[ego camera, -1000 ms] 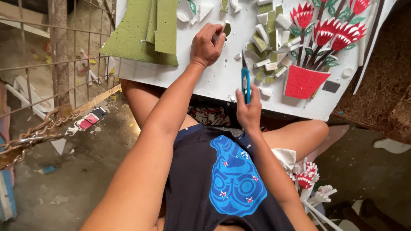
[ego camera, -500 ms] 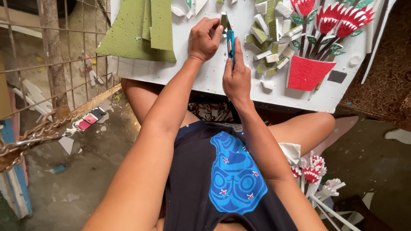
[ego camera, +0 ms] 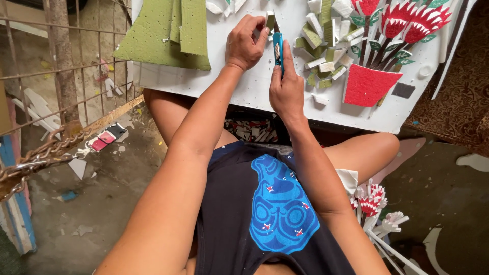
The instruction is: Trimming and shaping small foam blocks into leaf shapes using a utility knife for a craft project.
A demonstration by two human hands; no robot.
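Pretty even daylight, soft and bright, no harsh glare. The white tabletop (ego camera: 254, 86) looks well lit, with only faint shadows under the hands. Everything's sharp in the middle, with wide-angle stretching at the edges.

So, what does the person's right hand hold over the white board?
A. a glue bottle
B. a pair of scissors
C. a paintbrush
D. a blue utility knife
D: the right hand grips a blue utility knife, its tip up against the small green-and-white foam piece that the left hand pinches over the white board.
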